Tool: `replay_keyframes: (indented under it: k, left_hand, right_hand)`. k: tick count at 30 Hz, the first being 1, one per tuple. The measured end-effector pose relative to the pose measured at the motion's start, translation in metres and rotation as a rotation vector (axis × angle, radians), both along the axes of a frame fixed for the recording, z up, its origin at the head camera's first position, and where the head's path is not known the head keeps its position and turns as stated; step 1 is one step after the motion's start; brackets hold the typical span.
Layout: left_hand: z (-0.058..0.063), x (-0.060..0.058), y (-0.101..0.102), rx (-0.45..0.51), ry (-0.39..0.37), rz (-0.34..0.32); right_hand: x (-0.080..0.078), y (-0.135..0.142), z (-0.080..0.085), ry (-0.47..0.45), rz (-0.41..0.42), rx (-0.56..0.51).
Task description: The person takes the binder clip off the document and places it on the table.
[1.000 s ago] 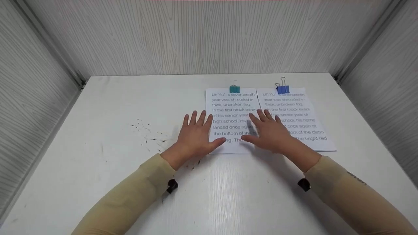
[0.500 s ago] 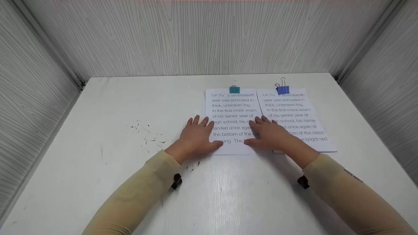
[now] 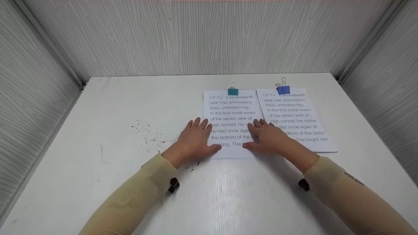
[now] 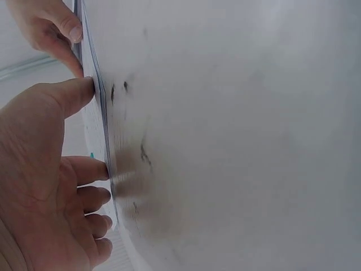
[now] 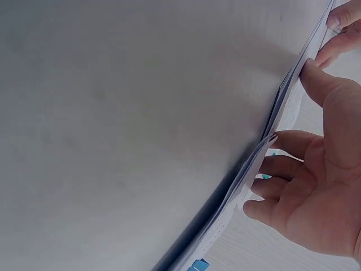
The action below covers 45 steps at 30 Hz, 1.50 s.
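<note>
Two printed paper stacks lie side by side on the white table. The left stack (image 3: 228, 114) carries a teal binder clip (image 3: 233, 91) at its top edge; the right stack (image 3: 290, 111) has a blue binder clip (image 3: 283, 90). My left hand (image 3: 196, 140) rests at the left stack's left edge, thumb on its lower corner and fingers spread. Across from it, my right hand (image 3: 269, 138) touches the left stack's right side, its other fingers lying over the seam between the stacks. Both hands have relaxed fingers, as the left wrist and right wrist views also show.
Dark marks (image 3: 153, 139) spot the white tabletop (image 3: 107, 130) left of the papers. Grey wood-grain panels (image 3: 196, 36) enclose the table at the back and on both sides. Each sleeve cuff carries a small black device (image 3: 174, 185).
Both hands have come down onto the left stack's sides. That stack has shifted slightly toward me and to the left, its clip moving with it. The right stack stays almost in place.
</note>
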State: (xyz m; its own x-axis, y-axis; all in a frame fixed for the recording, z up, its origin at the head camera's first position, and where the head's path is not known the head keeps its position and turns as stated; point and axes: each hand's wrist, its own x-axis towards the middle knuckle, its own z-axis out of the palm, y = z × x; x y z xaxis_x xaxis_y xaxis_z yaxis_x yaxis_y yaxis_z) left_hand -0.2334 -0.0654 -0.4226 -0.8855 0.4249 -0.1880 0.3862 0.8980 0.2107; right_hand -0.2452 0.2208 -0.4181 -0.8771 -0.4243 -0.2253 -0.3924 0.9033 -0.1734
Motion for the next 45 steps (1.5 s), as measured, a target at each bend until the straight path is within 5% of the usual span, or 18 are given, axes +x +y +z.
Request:
replay_keyframes:
  k: [25,45]
  left_hand:
    - [0.000,0.023,-0.009,-0.036,0.044,-0.037]
    - [0.001,0.061,-0.016,-0.024,0.065,-0.057]
  right_hand:
    - [0.029,-0.013,0.005,0.003,0.000,-0.003]
    - [0.065,-0.018,0.002,0.031,0.037,-0.018]
